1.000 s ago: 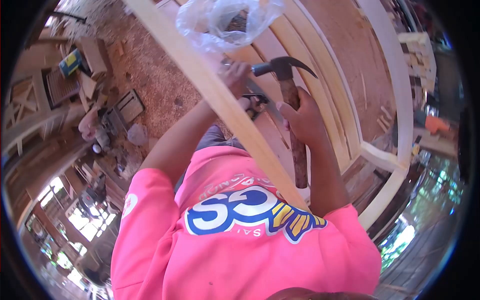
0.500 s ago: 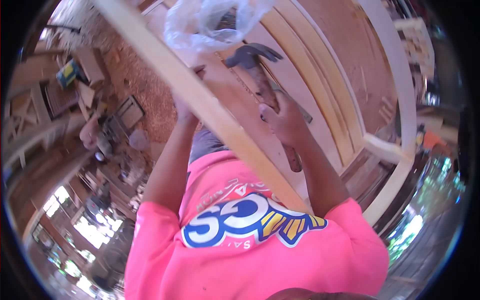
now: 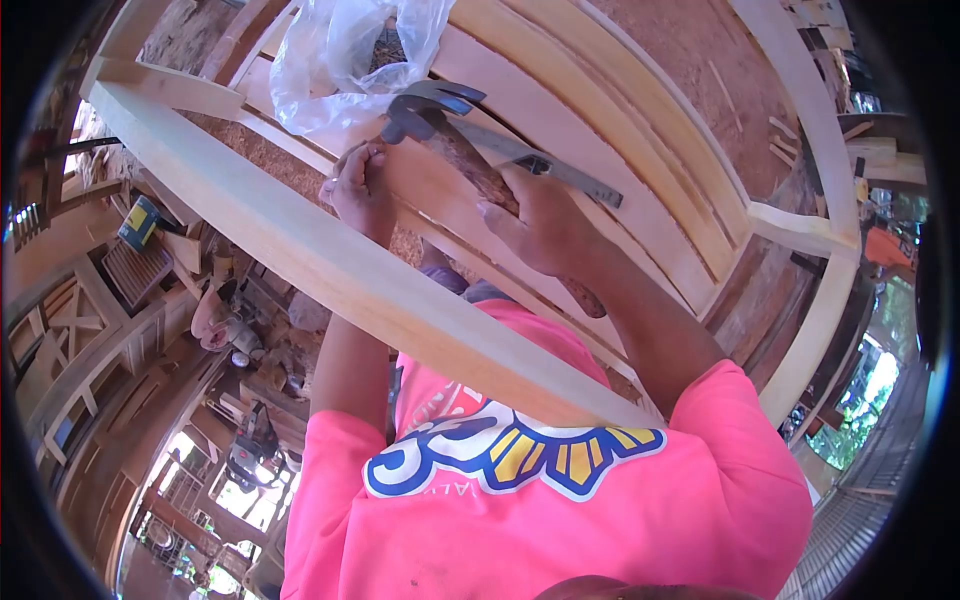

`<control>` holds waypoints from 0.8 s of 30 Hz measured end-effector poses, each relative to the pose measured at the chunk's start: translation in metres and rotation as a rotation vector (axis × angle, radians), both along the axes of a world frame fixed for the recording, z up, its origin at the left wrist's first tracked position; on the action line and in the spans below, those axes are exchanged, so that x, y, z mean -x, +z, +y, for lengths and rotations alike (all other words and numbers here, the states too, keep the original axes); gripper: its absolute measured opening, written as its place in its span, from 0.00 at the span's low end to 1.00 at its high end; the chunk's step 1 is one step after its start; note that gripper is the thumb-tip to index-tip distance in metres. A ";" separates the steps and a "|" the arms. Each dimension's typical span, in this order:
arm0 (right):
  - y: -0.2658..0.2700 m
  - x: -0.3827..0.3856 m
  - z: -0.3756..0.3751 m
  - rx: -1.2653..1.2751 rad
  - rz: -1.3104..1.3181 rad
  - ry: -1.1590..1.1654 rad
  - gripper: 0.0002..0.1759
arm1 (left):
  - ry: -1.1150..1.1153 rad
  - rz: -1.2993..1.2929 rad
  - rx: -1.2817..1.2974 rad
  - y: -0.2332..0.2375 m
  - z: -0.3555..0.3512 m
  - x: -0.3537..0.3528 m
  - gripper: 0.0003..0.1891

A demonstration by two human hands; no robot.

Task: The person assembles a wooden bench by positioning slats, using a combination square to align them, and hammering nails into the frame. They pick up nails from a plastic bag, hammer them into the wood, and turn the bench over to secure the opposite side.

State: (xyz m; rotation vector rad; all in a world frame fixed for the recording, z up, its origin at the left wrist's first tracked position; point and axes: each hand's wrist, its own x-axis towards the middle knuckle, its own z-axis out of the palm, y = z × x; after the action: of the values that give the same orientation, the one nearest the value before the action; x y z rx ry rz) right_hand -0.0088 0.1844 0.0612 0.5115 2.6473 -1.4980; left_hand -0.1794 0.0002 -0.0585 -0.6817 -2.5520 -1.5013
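Observation:
My right hand (image 3: 548, 222) is wrapped round the worn wooden handle of a claw hammer (image 3: 428, 108). The dark hammer head is up beside my left hand (image 3: 362, 190), its claw turned to the right. Thumb and fingers of my left hand are pinched together over the edge of a wooden slat (image 3: 440, 185); whatever they hold is too small to make out. Just beyond the hammer lies a clear plastic bag (image 3: 310, 85) with small dark pieces inside. A flat metal measuring tool (image 3: 585, 183) rests on the slats, partly behind the hammer and right hand.
A long pale wooden rail (image 3: 270, 240) crosses in front of me, over my left forearm. Curved slats (image 3: 640, 120) and a side rail (image 3: 790, 80) form the wooden frame around the work. Wood pieces and a blue-yellow can (image 3: 139, 222) are at the left.
The view has shifted, showing more of the rail's far end. My left hand has come into view above the rail, and the hammer head is now closer to it.

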 end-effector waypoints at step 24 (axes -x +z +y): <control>0.021 0.023 -0.018 -0.240 -0.192 0.116 0.29 | -0.010 0.155 0.160 -0.021 -0.005 0.004 0.07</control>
State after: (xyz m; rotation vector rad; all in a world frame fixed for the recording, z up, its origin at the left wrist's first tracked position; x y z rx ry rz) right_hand -0.0315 0.1669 0.0823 0.4784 2.6654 -1.0500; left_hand -0.1839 -0.0051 -0.0793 -0.7978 -2.5721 -1.2046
